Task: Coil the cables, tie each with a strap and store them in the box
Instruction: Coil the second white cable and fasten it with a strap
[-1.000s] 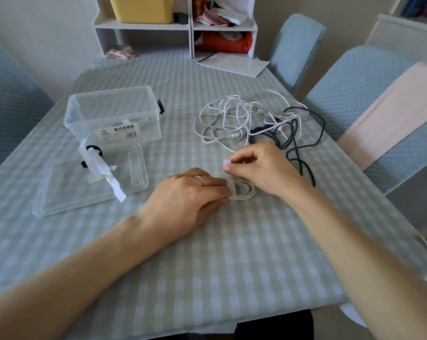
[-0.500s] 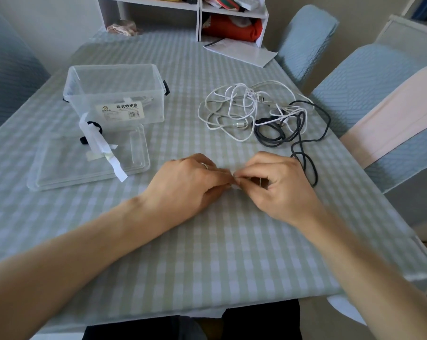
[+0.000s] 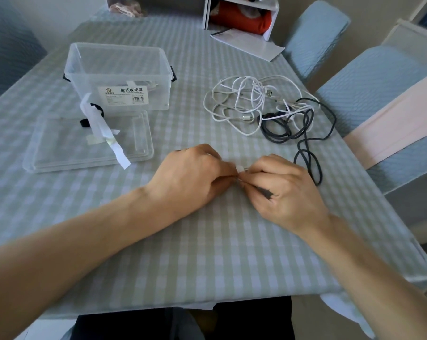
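Note:
My left hand (image 3: 192,177) and my right hand (image 3: 281,190) meet fingertip to fingertip at the table's middle, both pinching a white strap (image 3: 240,168) around a small coiled white cable that they almost wholly hide. Behind them lies a tangle of white cables (image 3: 246,99) mixed with a dark cable (image 3: 305,133). The clear plastic box (image 3: 119,77) stands open at the back left with a tied cable inside. Its clear lid (image 3: 60,153) lies in front of it, carrying a white strap (image 3: 104,133) and a black strap (image 3: 84,122).
The table has a green checked cloth (image 3: 207,241). A white shelf unit (image 3: 241,11) and a sheet of paper (image 3: 246,44) sit at the far end. Blue-covered chairs (image 3: 369,79) stand along the right side, one draped with pink fabric (image 3: 398,119).
My right hand came down from above the coil and closed against my left hand's fingertips, covering the white coil. The view tilted downward and nearer.

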`<state>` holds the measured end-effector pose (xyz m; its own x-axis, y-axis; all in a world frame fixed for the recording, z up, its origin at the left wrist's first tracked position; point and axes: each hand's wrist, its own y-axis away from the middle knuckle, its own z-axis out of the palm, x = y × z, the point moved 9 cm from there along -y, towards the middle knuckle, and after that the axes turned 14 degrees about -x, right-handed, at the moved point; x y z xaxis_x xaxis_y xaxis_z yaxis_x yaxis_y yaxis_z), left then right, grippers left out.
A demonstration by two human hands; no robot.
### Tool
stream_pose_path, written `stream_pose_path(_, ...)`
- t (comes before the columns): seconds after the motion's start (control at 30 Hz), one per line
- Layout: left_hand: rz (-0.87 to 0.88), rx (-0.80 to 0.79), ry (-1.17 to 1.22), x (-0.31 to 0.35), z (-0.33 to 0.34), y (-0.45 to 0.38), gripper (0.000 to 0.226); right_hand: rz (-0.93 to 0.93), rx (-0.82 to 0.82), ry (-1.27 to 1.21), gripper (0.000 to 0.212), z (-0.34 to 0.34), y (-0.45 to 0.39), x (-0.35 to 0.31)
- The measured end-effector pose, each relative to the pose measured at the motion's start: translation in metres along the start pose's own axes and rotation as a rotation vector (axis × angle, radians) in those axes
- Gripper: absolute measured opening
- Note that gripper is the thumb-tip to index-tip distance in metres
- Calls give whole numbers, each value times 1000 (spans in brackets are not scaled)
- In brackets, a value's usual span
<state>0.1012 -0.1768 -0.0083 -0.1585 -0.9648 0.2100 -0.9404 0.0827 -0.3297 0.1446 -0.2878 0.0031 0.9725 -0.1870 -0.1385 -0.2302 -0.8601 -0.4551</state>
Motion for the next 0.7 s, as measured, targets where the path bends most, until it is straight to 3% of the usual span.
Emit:
stream_pose_path(0.17, -50, -23, 75, -4, 0, 0, 15, 15, -72, 122, 17, 3, 3, -7)
stream_pose_path(0.4, -32, -71, 205, -7, 9, 4, 37, 81, -247, 164, 38, 10, 12, -11)
stream_pose_path(0.5, -36, -75, 225, -6, 10, 5, 38, 246, -222, -70, 32, 13, 11, 5)
stream_pose_path(0.63, -35, -76, 243, -4, 9, 5, 34, 523, -181, -456, 2, 18, 8, 34)
stream_pose_path(0.7, -24, -66, 232, -3, 7, 3, 26, 571, -180, -499, 6, 18, 7, 38)
